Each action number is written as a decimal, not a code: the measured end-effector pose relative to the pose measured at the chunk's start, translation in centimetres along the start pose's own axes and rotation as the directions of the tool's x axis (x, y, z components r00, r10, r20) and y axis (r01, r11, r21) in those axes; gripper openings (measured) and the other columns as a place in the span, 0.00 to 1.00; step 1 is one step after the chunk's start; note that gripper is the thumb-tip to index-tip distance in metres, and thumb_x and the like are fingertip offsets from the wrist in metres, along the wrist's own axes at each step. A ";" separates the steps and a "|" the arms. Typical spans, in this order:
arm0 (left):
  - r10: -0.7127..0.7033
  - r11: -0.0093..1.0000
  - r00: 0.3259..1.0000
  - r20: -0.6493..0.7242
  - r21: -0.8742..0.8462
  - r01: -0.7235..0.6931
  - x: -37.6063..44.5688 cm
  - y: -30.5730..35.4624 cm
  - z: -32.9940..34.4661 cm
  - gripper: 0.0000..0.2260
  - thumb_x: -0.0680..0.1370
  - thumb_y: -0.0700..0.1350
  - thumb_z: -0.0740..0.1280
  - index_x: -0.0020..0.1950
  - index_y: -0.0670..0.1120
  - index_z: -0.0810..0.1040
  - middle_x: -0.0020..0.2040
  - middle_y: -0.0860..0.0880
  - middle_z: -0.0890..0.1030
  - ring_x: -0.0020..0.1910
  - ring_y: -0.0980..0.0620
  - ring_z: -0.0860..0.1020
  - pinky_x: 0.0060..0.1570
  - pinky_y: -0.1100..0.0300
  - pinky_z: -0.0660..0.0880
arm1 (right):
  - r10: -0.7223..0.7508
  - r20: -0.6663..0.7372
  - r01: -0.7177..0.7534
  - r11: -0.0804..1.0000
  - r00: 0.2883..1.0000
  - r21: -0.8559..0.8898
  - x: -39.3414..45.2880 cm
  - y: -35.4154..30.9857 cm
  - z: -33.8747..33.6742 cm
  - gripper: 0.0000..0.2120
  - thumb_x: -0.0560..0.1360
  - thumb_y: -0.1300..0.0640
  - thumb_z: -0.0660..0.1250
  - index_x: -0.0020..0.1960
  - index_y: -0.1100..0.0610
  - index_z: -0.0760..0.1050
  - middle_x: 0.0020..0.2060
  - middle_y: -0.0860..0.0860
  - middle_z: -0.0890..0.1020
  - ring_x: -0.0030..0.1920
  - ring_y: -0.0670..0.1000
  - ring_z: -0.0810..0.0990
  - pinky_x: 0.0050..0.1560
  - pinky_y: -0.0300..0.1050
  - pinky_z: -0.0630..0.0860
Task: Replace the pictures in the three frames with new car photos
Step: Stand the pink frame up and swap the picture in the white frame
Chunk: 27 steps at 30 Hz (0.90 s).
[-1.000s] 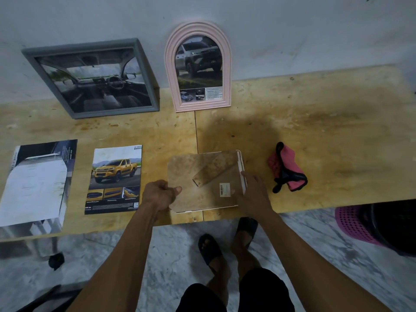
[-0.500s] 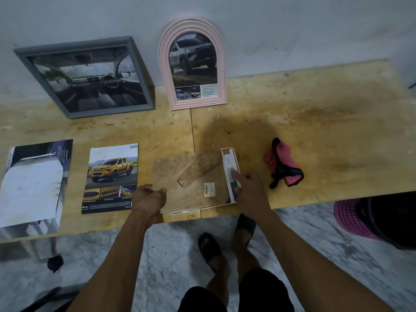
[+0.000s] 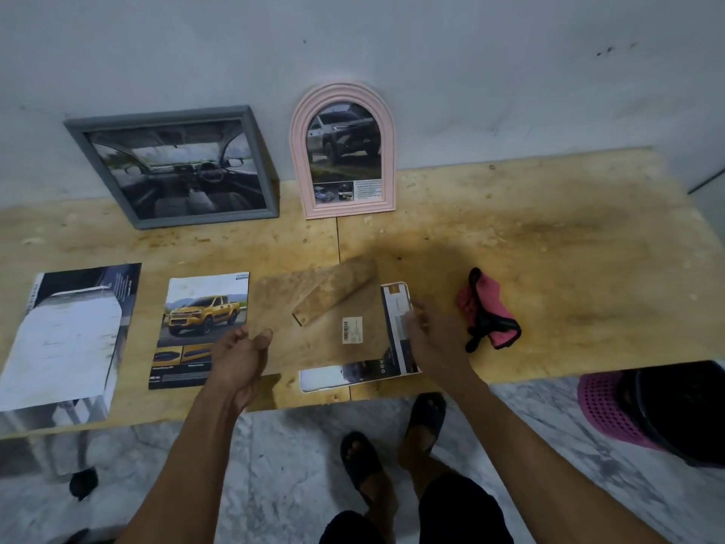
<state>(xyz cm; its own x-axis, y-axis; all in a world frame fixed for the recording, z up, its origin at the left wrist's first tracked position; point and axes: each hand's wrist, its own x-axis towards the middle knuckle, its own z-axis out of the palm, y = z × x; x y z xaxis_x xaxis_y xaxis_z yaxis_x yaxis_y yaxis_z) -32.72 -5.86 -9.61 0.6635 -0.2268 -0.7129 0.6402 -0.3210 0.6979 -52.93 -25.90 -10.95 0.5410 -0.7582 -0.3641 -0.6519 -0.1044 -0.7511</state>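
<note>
A brown backing board [image 3: 314,327] with a fold-out stand lies near the table's front edge, slid off to the left. My left hand [image 3: 241,357] grips its left edge. Beneath it a car photo [image 3: 396,331] shows along the right and front sides, and my right hand [image 3: 431,339] presses on that right strip. A grey frame [image 3: 176,166] with a car-interior picture and a pink arched frame [image 3: 343,151] with a pickup picture lean on the wall. A yellow-pickup photo [image 3: 200,327] and a larger glossy photo [image 3: 66,335] lie flat at the left.
A pink and black cloth [image 3: 488,312] lies right of my right hand on the plywood table [image 3: 549,249]. A pink basket [image 3: 612,410] with a dark object stands on the floor at the right. My sandalled feet are below the table edge.
The backing board has slid left and away with my left hand, uncovering more of the photo beneath. My right hand stays on the photo's right strip.
</note>
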 end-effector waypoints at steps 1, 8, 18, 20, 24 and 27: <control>0.009 1.000 1.000 0.008 -0.027 -0.009 -0.3 0.3 0.9 0.08 0.80 0.33 0.66 0.43 0.44 0.76 0.49 0.38 0.83 0.48 0.41 0.82 0.56 0.42 0.78 | 0.058 0.045 -0.065 0.985 0.997 0.162 -0.1 -1.1 -0.3 0.14 0.81 0.46 0.58 0.62 0.48 0.75 0.51 0.50 0.82 0.50 0.50 0.81 0.46 0.44 0.79; 0.115 0.993 0.993 0.016 0.004 -0.115 -1.4 1.8 10.5 0.10 0.79 0.36 0.69 0.54 0.45 0.71 0.50 0.39 0.81 0.40 0.47 0.78 0.40 0.55 0.74 | 0.257 -0.062 -0.204 0.873 0.964 0.443 2.7 -3.3 -5.3 0.11 0.78 0.54 0.65 0.60 0.50 0.73 0.48 0.49 0.83 0.46 0.49 0.84 0.46 0.49 0.83; 0.153 0.883 0.976 0.155 0.422 -0.205 0.2 5.3 25.7 0.18 0.68 0.41 0.79 0.52 0.49 0.74 0.47 0.47 0.83 0.44 0.46 0.82 0.45 0.48 0.82 | 0.267 -0.219 -0.207 0.943 0.939 0.260 12.6 0.5 -15.9 0.23 0.73 0.61 0.69 0.67 0.57 0.74 0.55 0.54 0.80 0.48 0.51 0.79 0.42 0.43 0.77; 0.150 0.872 0.981 0.126 0.451 -0.191 1.2 5.7 28.6 0.20 0.67 0.41 0.80 0.53 0.46 0.76 0.46 0.47 0.84 0.44 0.45 0.83 0.48 0.48 0.82 | 0.284 -0.200 -0.237 0.944 0.938 0.230 14.9 1.0 -17.4 0.21 0.72 0.62 0.70 0.65 0.59 0.76 0.53 0.54 0.80 0.48 0.50 0.78 0.46 0.46 0.77; 0.143 0.853 0.987 0.067 0.497 -0.158 3.4 6.1 33.2 0.26 0.70 0.40 0.79 0.65 0.41 0.75 0.47 0.49 0.80 0.47 0.51 0.79 0.50 0.65 0.75 | 0.266 -0.194 -0.255 0.964 0.944 0.080 19.3 3.0 -18.7 0.24 0.64 0.54 0.69 0.60 0.57 0.79 0.54 0.57 0.82 0.55 0.58 0.80 0.56 0.56 0.78; 0.124 0.855 0.991 0.038 0.502 -0.127 4.6 5.9 35.4 0.21 0.75 0.33 0.73 0.66 0.33 0.73 0.47 0.43 0.80 0.32 0.59 0.77 0.30 0.75 0.71 | 0.248 -0.147 -0.259 0.964 0.957 -0.059 21.5 4.8 -19.0 0.25 0.66 0.57 0.71 0.62 0.59 0.77 0.56 0.60 0.81 0.60 0.62 0.77 0.63 0.58 0.72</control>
<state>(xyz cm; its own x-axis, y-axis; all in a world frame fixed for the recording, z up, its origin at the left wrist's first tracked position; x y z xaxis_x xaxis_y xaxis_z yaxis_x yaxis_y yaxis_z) -39.54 -41.32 -11.17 0.7229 -0.2997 -0.6226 0.2690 -0.7079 0.6531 -54.46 -54.92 -11.91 0.2781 -0.8463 -0.4544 -0.7998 0.0581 -0.5975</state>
